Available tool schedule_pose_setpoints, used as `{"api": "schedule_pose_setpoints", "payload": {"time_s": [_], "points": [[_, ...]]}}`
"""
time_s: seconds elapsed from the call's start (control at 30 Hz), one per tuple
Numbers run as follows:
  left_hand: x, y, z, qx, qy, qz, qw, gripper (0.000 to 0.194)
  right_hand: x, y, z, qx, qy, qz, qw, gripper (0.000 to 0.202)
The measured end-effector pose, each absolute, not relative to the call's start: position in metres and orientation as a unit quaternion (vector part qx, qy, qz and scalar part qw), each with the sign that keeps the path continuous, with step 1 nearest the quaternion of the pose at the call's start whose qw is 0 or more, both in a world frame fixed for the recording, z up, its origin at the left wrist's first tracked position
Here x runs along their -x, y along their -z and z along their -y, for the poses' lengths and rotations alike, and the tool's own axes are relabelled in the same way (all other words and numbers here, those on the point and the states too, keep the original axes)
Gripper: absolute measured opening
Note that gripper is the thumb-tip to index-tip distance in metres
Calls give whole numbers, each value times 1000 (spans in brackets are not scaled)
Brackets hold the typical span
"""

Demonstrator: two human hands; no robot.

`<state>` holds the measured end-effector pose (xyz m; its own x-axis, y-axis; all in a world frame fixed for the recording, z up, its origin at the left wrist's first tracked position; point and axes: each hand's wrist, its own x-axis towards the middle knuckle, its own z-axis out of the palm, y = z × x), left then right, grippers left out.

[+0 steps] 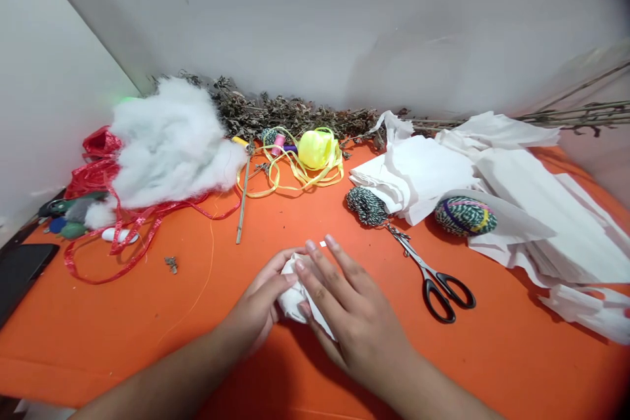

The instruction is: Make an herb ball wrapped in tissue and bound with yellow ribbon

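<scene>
Near the front edge of the orange table (98,341), both hands pressed on a small white wad (291,298) of soft, crumpled material. Fingers of the left hand (256,308) were curled about its left side, gripping it; the right hand (352,315) lay over it with fingers nearly straight and spread, flattening it rather than clasping. Just right of the hands lay black-handled scissors (433,275), blades closed, pointing towards a skein of green-and-white twine (367,207). An egg-shaped ball of multicoloured yarn (465,216) rested against sheets of thin white paper (531,210), loosely folded and piled at the right. Farther back sat a glossy yellow ribbon (295,167) in loose loops round its spool, a thin wooden stick (241,203), and a fluffy heap of white stuffing (167,141) over tangled red ribbon (108,236). Dry brown twigs (295,115) ran along the plain pale wall (344,13). A dark phone (22,272) lay at the left edge.
</scene>
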<state>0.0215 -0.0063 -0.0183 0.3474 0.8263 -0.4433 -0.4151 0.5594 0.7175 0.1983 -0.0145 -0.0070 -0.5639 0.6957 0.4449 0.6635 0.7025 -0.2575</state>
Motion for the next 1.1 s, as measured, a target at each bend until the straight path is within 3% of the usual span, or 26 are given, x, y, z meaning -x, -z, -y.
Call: {"api": "schedule_pose_setpoints", "payload": {"time_s": [0.2, 0.4, 0.47, 0.6, 0.67, 0.73, 0.93, 1.1], "points": [[-24, 15, 7, -165, -418, -369, 814, 27, -202, 10, 18, 392, 69, 865, 305, 38], [-24, 10, 5, -169, -398, -388, 814, 37, -200, 2, 24, 347, 79, 859, 369, 27], [-24, 9, 5, -178, -404, -406, 800, 41, -201, 2, 25, 350, 12, 845, 404, 26], [-22, 8, 5, -218, -426, -438, 760, 61, -202, 8, 21, 468, -333, 675, 462, 71], [-21, 8, 6, -239, -428, -445, 749, 69, -203, 9, 18, 481, -512, 564, 434, 71], [-21, 9, 7, -262, -422, -443, 746, 72, -202, 6, 15, 466, -615, 493, 402, 70], [-20, 15, 11, -287, -399, -430, 757, 79, -197, -1, 8, 474, -692, 392, 378, 52], [-23, 18, 13, -326, -369, -434, 755, 71, -199, 3, 5, 475, -600, 484, 425, 29]]}}
